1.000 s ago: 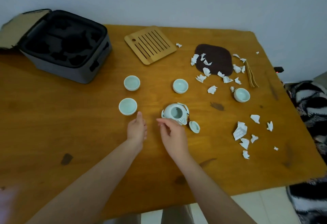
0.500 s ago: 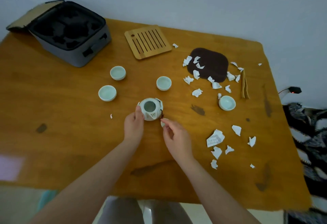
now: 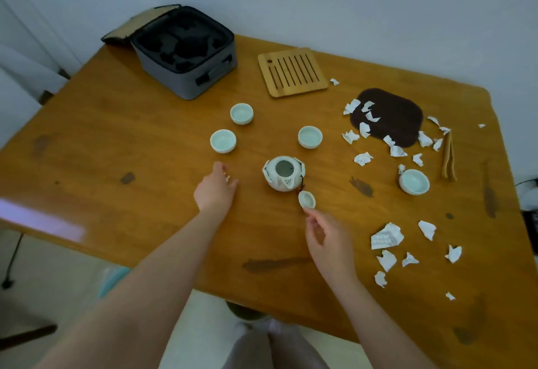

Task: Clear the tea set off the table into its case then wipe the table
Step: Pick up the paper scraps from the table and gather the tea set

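Head view: teapot (image 3: 283, 176) spout toward the camera, lid (image 3: 306, 199) in right hand (image 3: 329, 240).

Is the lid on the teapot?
No: the right hand pinches the lid beside the teapot, whose mouth is uncovered.

4 cups (image 3: 241, 113), 1 teapot (image 3: 283, 175), 1 lid (image 3: 306, 199), 1 case (image 3: 174, 77), 1 tray (image 3: 292, 71), 1 cloth (image 3: 393, 118), 1 pr tongs (image 3: 448, 159), 20-odd paper scraps (image 3: 387, 236).
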A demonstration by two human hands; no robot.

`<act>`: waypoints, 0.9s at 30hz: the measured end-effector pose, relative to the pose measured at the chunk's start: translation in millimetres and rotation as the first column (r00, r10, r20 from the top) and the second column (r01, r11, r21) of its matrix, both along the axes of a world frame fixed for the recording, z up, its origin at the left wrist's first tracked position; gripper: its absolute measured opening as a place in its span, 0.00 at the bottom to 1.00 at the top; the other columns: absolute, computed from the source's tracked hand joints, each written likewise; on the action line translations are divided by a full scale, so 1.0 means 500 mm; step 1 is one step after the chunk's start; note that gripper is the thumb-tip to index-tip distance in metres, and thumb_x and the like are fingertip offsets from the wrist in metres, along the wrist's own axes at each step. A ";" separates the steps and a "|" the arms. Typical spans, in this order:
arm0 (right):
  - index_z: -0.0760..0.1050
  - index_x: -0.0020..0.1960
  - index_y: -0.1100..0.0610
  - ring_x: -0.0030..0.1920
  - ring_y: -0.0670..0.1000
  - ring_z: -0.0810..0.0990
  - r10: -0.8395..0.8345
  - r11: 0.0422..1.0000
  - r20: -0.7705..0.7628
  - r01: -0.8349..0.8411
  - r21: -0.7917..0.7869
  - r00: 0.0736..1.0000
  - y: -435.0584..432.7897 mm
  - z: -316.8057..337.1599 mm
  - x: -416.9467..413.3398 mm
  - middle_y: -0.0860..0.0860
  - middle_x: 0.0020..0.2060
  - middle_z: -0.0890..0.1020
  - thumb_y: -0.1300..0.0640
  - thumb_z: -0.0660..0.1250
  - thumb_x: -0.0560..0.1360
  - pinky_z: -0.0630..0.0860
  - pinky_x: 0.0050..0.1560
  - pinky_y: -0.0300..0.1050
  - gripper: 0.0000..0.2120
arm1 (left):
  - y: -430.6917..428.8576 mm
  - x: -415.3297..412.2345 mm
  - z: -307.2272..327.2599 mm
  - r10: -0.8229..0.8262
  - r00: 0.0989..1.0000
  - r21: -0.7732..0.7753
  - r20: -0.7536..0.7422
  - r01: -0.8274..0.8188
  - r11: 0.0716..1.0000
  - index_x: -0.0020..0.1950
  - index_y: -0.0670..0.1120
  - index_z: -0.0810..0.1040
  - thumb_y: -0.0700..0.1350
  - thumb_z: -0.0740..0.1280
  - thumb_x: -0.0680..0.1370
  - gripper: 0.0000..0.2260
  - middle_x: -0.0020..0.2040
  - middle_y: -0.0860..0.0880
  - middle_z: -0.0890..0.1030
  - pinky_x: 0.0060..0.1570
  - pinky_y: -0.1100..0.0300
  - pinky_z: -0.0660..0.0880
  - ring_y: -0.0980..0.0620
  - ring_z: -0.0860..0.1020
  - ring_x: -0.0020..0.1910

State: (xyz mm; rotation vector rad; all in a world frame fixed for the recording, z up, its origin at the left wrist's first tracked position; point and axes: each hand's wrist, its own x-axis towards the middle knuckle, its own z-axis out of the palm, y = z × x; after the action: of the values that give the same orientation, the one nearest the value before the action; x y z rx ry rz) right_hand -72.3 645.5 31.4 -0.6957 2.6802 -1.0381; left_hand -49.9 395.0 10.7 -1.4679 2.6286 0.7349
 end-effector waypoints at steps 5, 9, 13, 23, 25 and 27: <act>0.74 0.66 0.49 0.50 0.40 0.75 -0.004 1.000 0.006 0.004 0.026 1.000 0.001 -0.007 0.021 0.41 0.49 0.77 0.58 0.65 0.78 0.76 0.49 0.38 0.16 | -0.030 -0.003 -0.029 0.105 0.994 0.053 -0.038 -0.103 0.993 0.60 0.50 0.72 0.55 0.67 0.77 0.14 0.52 0.49 0.81 0.39 0.56 0.71 0.49 0.77 0.47; 0.75 0.65 0.50 0.50 0.41 0.76 -0.022 1.000 0.004 0.022 0.010 1.000 -0.008 -0.012 0.032 0.41 0.49 0.78 0.59 0.65 0.78 0.78 0.49 0.43 0.16 | -0.020 -0.001 -0.043 0.203 0.973 0.097 -0.106 -0.194 0.976 0.58 0.51 0.75 0.53 0.66 0.78 0.11 0.52 0.49 0.81 0.40 0.56 0.70 0.48 0.78 0.50; 0.75 0.65 0.50 0.50 0.41 0.76 -0.021 1.000 0.003 0.021 -0.005 1.000 -0.013 -0.013 0.037 0.41 0.49 0.77 0.60 0.65 0.78 0.78 0.49 0.40 0.17 | -0.021 -0.001 -0.049 0.240 0.963 0.087 -0.124 -0.231 0.969 0.54 0.52 0.77 0.52 0.64 0.80 0.07 0.51 0.51 0.81 0.39 0.57 0.72 0.50 0.77 0.46; 0.75 0.66 0.50 0.48 0.41 0.76 -0.045 0.999 0.006 0.045 -0.029 0.999 0.013 -0.006 0.037 0.41 0.49 0.77 0.59 0.63 0.79 0.75 0.46 0.35 0.16 | -0.026 0.005 -0.045 0.088 0.995 0.048 -0.046 -0.086 0.995 0.53 0.48 0.73 0.51 0.57 0.83 0.08 0.41 0.50 0.77 0.36 0.57 0.72 0.51 0.76 0.39; 0.75 0.65 0.50 0.48 0.41 0.76 -0.076 0.997 0.006 0.076 -0.032 0.997 0.026 -0.001 0.026 0.41 0.49 0.77 0.59 0.63 0.79 0.75 0.46 0.36 0.16 | -0.016 0.013 -0.038 0.104 0.989 0.069 -0.109 -0.097 0.993 0.53 0.48 0.71 0.49 0.56 0.83 0.07 0.43 0.49 0.78 0.36 0.56 0.72 0.50 0.76 0.39; 0.75 0.65 0.50 0.48 0.41 0.75 -0.107 0.994 0.000 0.107 -0.025 0.994 0.042 0.005 0.007 0.41 0.49 0.77 0.59 0.63 0.79 0.75 0.46 0.36 0.16 | -0.001 0.015 -0.028 0.164 0.970 0.111 -0.181 -0.145 0.983 0.54 0.47 0.70 0.48 0.56 0.83 0.07 0.46 0.48 0.77 0.39 0.55 0.71 0.49 0.76 0.42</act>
State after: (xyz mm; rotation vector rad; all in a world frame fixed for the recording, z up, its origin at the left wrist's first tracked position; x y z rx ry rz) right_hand -68.7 666.4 33.8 -0.5620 2.7365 -1.0982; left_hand -42.6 394.3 -3.2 -1.6670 2.5866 1.0517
